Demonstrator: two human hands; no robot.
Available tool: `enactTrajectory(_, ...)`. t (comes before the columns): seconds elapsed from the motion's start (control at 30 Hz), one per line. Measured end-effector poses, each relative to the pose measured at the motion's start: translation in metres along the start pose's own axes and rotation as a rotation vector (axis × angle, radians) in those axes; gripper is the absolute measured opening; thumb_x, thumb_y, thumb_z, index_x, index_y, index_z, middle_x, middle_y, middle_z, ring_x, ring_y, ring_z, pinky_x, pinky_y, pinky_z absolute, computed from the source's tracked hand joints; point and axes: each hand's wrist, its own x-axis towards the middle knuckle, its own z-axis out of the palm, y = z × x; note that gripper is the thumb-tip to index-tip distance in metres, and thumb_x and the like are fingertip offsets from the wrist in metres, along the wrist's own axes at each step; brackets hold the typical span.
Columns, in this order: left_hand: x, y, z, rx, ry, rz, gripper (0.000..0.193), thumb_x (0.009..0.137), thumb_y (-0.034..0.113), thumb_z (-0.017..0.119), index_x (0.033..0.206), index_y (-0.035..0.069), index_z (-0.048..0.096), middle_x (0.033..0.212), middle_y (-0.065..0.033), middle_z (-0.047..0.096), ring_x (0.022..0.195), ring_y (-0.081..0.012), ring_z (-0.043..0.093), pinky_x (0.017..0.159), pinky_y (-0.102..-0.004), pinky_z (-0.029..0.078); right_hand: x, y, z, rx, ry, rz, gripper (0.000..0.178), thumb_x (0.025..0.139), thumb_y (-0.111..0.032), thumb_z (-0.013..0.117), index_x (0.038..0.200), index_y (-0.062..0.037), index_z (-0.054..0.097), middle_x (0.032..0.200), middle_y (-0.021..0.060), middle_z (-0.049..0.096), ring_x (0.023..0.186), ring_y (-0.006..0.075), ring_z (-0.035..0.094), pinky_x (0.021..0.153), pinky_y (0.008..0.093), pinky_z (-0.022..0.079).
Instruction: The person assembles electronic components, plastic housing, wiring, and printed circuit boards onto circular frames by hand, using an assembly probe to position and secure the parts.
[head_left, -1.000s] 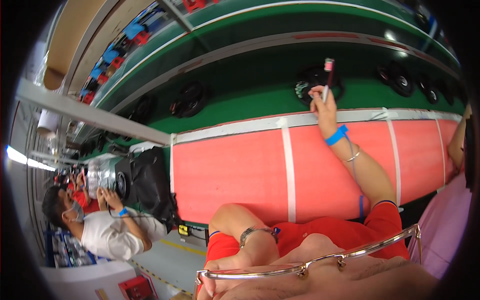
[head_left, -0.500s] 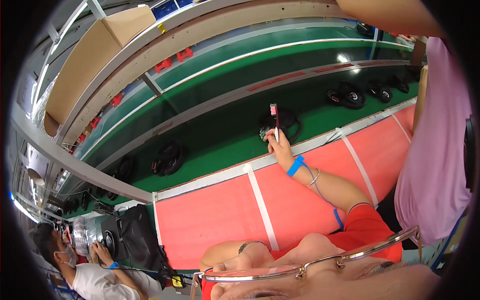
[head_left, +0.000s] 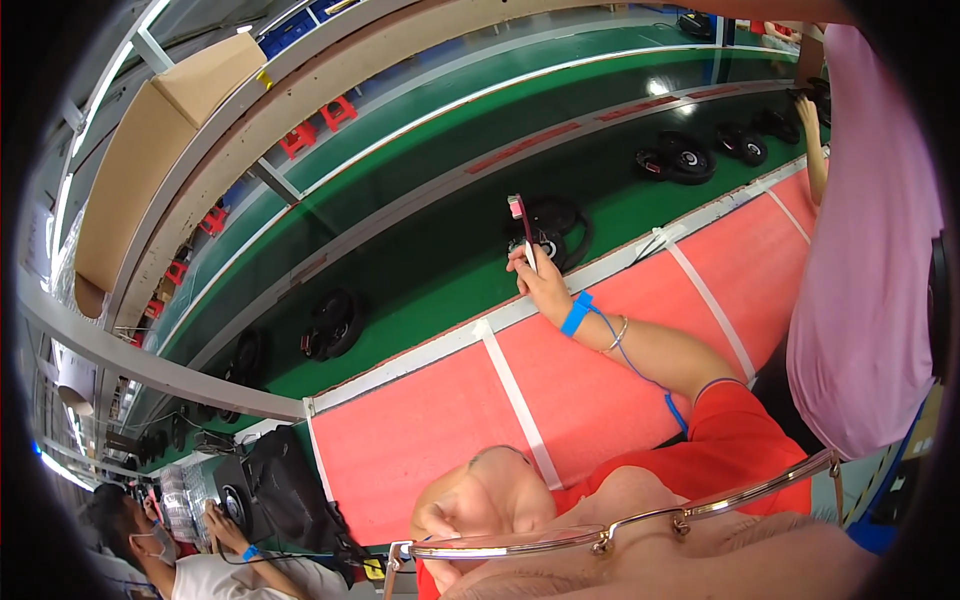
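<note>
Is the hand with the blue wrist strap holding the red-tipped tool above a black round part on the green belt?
Yes, the right hand holds the red-tipped tool upright just in front of a black round part on the green belt.

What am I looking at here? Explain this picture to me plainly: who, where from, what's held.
There is no machine here: a person works with bare hands, filmed by a wide-angle camera worn on their head, which bends straight edges. The glasses rim at the bottom is the wearer's own. Their right hand, with a blue wrist strap, holds a slim pen-like tool with a red top beside a round black speaker part on the green belt. In front lies a red mat. The left hand is tucked near the body; whether it holds anything is unclear. Other people work alongside.
</note>
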Motion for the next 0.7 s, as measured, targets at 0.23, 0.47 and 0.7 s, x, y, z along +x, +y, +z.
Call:
enactTrajectory(0.23,-0.014,-0.112,-0.041,0.596,-1.394,-0.079,0.034,0.077,0.011,0.066,0.109,0.004,0.056,0.117,-0.0156,0.055,0.108,-0.0341,0.049,0.093,-0.0459,0.035,0.004,0.011,-0.002,-0.011,-0.014,0.001,0.012,0.097,-0.015,0.048,0.103,-0.0059,0.05,0.085,0.0046,0.057,0.054,0.0063,0.045,0.048,0.0201,0.036)
enactTrajectory(0.47,-0.041,-0.197,-0.272,1.683,-1.859,-0.675,0.065,0.073,0.038,0.072,0.131,0.023,0.047,0.142,-0.0113,0.035,0.135,-0.0361,0.022,0.1,-0.0613,0.024,0.002,0.008,0.0,-0.024,-0.081,0.037,0.013,0.096,-0.016,0.047,0.105,-0.0083,0.052,0.087,0.0026,0.056,0.056,0.0045,0.045,0.047,0.0178,0.031)
enactTrajectory(0.7,-0.041,-0.206,-0.277,1.586,-1.732,-0.689,0.033,0.07,0.019,0.077,0.101,0.018,0.066,0.111,-0.0041,0.059,0.119,-0.0258,0.043,0.097,-0.0534,0.029,0.003,0.002,-0.005,-0.042,-0.099,0.072,0.012,0.096,-0.017,0.048,0.104,-0.0077,0.052,0.086,0.0016,0.056,0.057,0.004,0.044,0.048,0.0178,0.031)
